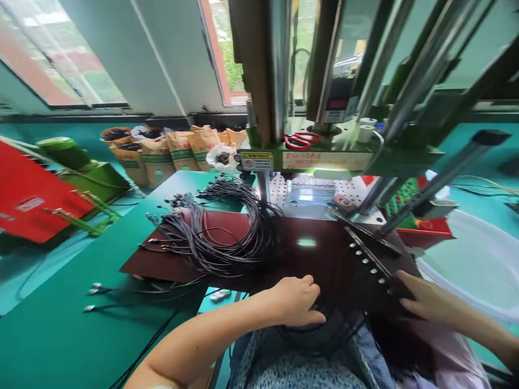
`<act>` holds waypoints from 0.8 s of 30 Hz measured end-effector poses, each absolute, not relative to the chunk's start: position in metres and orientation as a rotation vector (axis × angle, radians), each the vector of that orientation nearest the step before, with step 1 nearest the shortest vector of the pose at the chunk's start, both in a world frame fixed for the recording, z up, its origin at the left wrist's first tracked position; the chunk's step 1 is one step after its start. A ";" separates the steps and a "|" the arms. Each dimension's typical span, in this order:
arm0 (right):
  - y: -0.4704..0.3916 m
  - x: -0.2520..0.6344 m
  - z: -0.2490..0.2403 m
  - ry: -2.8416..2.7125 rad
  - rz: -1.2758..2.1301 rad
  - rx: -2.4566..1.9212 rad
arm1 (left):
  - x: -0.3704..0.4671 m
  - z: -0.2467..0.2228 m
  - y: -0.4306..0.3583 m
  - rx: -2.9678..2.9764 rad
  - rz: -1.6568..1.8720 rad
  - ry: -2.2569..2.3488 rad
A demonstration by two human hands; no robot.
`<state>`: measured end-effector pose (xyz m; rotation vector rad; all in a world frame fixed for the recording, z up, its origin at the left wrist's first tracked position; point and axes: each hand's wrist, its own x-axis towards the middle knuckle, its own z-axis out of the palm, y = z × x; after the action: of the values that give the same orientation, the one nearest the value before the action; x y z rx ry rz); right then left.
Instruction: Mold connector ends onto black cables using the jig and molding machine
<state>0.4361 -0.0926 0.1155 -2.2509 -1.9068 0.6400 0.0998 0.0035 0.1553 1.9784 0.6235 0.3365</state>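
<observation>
My left hand (298,301) is over the front edge of the dark brown board (308,270), above black cables (312,335) lying on my lap. Its fingers are loosely curled and the thumb stands apart; I see nothing between them. At the right, my right hand (430,302) has its fingers and thumb around the near end of a black strip (371,256) with a row of silver metal connectors along it. That strip lies slanted on the board. A big bundle of black cables (251,237) with metal plug ends is coiled on the board's left half.
A press machine (344,162) with steel columns rises behind the board, red-handled scissors (302,140) on its plate. Two cable ends (93,300) lie on the green table (52,335). A control box (405,200) and a white tub (478,259) stand right; paper sacks (180,154) stand behind.
</observation>
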 end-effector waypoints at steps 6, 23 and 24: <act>-0.058 0.427 0.159 -1.954 0.370 -2.557 | 0.132 0.159 0.011 2.297 -0.162 0.610; 0.148 0.407 0.199 -1.863 0.272 -2.219 | 0.188 0.158 0.100 1.152 0.067 0.733; 0.157 0.404 0.197 -1.840 0.245 -2.214 | 0.190 0.159 0.112 1.165 0.072 0.763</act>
<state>0.4045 0.1575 0.1973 -2.2139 -1.8405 0.2447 0.1905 0.1121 0.1588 1.1649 0.7631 0.0723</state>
